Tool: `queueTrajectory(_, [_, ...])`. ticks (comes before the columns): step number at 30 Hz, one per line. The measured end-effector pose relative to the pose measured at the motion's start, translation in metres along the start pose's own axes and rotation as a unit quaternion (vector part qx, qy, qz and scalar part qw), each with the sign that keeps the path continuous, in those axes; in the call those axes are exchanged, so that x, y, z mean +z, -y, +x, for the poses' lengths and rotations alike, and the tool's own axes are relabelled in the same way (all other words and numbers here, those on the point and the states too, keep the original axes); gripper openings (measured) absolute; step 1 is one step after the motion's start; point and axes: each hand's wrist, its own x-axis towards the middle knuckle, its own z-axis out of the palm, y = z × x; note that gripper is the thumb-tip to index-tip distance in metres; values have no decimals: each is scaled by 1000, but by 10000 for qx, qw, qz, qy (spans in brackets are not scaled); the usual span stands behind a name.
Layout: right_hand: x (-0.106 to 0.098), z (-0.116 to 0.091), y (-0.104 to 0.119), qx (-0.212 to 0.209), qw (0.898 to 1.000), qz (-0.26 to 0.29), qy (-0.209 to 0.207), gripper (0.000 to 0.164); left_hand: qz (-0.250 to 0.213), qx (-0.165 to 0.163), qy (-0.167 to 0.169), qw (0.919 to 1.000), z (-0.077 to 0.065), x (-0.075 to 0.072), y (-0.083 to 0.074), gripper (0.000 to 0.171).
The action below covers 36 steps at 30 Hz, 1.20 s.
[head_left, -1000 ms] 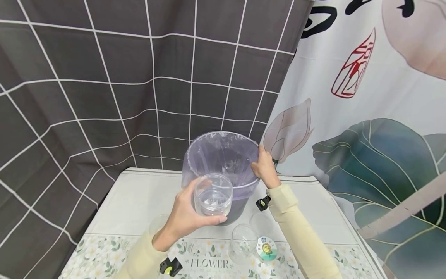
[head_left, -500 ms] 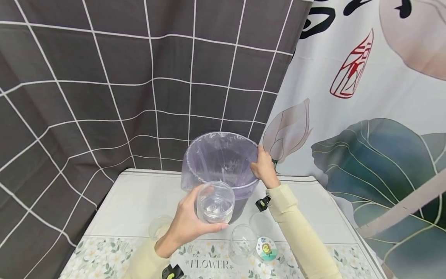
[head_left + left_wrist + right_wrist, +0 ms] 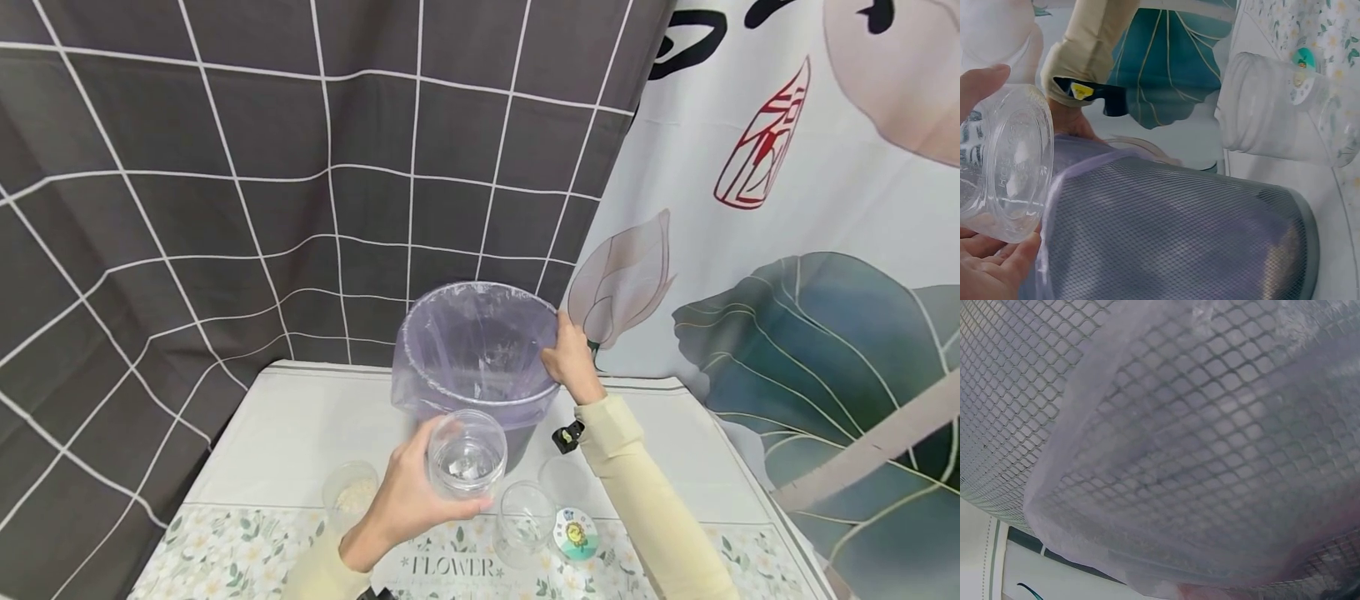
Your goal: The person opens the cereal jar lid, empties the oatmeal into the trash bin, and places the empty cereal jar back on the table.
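My left hand (image 3: pixel 420 483) holds a clear plastic jar (image 3: pixel 467 454) by its side, thumb and fingers around it. The jar is in front of the bin, overlapping its near side in the head view; its round base (image 3: pixel 1019 165) shows in the left wrist view. My right hand (image 3: pixel 570 360) grips the right rim of a mesh trash bin (image 3: pixel 1197 231) lined with a translucent purple bag (image 3: pixel 480 333). In the right wrist view the bag (image 3: pixel 1166 462) and mesh fill most of the picture, and that hand is largely hidden.
A second clear jar (image 3: pixel 525 523) stands in front of the bin, beside a round lid with a sunflower picture (image 3: pixel 575 533) and a clear disc (image 3: pixel 562 481). A clear container with pale contents (image 3: pixel 354 493) stands behind my left forearm. Dark grid curtain (image 3: pixel 360 167) behind.
My left hand has drawn the jar down and back from over the bin's front rim, towards me. The right hand keeps its place on the rim.
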Motion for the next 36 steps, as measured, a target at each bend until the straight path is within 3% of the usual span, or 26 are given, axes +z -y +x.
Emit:
queueTrajectory(19, [1,-1,2,32,10000,-8,71,63,73,-596,108,9981,-24,14,15,91])
queueTrajectory(28, [0,-1,2,21,10000,-34,39,63,2,-589,225,9980,-32,20,24,89])
queueTrajectory(36, [-2,-2,3,78,9999,-60,86,62,-440,-424,229,9979,-34,16,11,86])
